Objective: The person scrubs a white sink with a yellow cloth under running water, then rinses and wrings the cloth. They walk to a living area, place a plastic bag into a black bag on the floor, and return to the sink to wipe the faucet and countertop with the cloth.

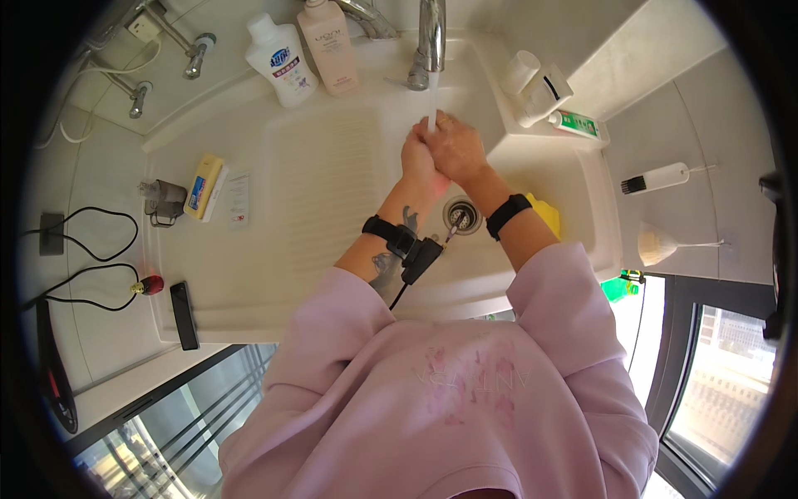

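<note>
My left hand (416,157) and my right hand (459,148) are pressed together in the basin of a white ceramic laundry sink (249,274). A thin water stream (432,103) from the chrome faucet (431,37) runs onto them. My right hand lies over the left, its fingers curled across it. Whether anything is between the palms is hidden. Below the hands is the metal drain strainer (462,216), with a slim purple-and-white handle (454,229) lying across its edge. Something yellow (546,214) sits partly behind my right forearm. Both wrists wear black straps.
Two bottles (283,62) (330,50) stand at the back left. A white tube (542,96) and a toothpaste tube (575,123) lie at the back right. Leftward are a yellow soap pack (204,187), a grey plastic holder (166,201) and a black phone (184,315). Brushes (658,179) hang on the right wall.
</note>
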The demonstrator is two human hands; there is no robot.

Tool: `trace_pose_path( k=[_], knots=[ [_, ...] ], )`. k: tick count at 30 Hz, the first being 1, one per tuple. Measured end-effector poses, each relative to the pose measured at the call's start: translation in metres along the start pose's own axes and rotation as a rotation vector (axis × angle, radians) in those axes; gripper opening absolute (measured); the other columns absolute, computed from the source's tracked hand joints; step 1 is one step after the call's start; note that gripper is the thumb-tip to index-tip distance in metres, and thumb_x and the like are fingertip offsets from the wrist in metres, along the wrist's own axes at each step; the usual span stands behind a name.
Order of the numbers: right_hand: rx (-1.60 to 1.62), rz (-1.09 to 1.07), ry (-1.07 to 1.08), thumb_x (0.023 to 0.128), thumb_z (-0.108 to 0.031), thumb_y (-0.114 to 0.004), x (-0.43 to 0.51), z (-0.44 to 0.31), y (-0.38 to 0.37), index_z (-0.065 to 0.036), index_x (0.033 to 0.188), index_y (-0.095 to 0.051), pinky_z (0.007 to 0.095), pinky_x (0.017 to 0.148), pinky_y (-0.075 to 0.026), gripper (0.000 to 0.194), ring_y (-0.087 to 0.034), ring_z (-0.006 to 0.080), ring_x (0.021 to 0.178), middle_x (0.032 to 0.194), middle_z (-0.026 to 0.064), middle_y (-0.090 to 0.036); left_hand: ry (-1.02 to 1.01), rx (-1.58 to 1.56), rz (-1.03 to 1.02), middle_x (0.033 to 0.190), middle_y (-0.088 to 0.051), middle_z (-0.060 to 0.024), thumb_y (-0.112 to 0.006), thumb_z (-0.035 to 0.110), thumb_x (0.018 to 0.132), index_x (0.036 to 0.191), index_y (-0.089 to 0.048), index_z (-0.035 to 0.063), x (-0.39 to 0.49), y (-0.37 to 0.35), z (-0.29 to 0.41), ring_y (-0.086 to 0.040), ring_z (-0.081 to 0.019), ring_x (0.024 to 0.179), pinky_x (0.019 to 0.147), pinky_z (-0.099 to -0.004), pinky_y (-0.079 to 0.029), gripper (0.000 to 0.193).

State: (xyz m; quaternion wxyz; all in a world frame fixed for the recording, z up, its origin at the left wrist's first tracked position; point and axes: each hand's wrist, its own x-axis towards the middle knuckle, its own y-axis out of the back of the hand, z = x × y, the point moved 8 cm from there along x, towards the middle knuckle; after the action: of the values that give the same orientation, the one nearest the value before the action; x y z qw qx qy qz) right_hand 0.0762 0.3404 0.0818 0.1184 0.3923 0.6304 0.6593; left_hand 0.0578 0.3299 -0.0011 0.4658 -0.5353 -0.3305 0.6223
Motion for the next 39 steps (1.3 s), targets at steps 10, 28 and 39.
trace_pose_path(
  k=[10,28,39],
  knots=[
    [-0.051,-0.805,-0.498,0.080,-0.005,-0.055,-0.191,0.178,-0.083,-0.012,0.133,-0.045,0.0459,0.095,-0.045,0.054,-0.050,0.0391,0.117,0.126,0.0214,-0.052,-0.106,1.240,0.045,0.118,-0.057,-0.0083,-0.059,0.034,0.090,0.121,-0.054,0.0040,0.018,-0.006,0.017,-0.055,-0.0187,0.103,0.085,-0.0359,-0.046,0.043],
    [0.468,-0.335,-0.194,0.081,-0.036,-0.060,-0.042,0.054,0.000,-0.009,0.104,-0.067,0.0432,0.085,-0.048,0.036,-0.061,0.0365,0.096,0.097,0.0189,-0.065,0.209,1.023,0.117,0.120,-0.058,-0.0073,-0.043,0.044,0.097,0.124,-0.052,0.0068,0.004,0.008,0.034,-0.051,-0.0233,0.116,0.102,-0.0376,-0.037,0.046],
    [0.525,-0.089,-0.276,0.079,-0.038,-0.062,0.038,0.016,0.031,-0.012,0.087,-0.072,0.0396,0.075,-0.052,0.029,-0.065,0.0341,0.082,0.089,0.0147,-0.068,-0.042,0.618,-0.316,0.118,-0.057,-0.0080,-0.056,0.034,0.093,0.122,-0.049,0.0035,-0.041,-0.004,0.076,-0.055,-0.0205,0.108,0.094,-0.0360,-0.045,0.043]
  ],
)
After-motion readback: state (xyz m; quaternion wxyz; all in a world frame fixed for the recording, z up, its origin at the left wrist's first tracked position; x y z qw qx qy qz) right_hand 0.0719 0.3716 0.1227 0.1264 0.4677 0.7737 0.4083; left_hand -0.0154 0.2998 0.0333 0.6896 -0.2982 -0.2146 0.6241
